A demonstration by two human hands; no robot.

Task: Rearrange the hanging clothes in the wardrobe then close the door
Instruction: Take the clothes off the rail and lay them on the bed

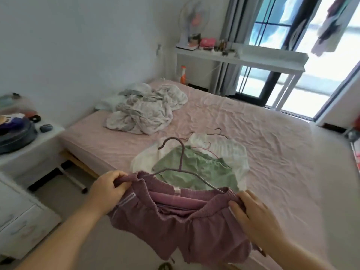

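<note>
left hand (109, 189) gripping mauve shorts (175, 221) waistband; right hand (255, 213) likewise (hanger (181, 164) inside)

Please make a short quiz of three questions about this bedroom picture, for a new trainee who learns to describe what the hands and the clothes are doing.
1. True or false: both hands hold the waistband of the purple shorts.
2. Multiple choice: the green garment on the bed lies on top of
A. a white garment
B. a blue towel
C. a black jacket
3. Short answer: where is the crumpled blanket?

Key:
1. True. The left hand grips one end and the right hand the other, with the grey hanger rising from the waistband.
2. A, the white garment.
3. On the far part of the bed, near the wall.
</note>
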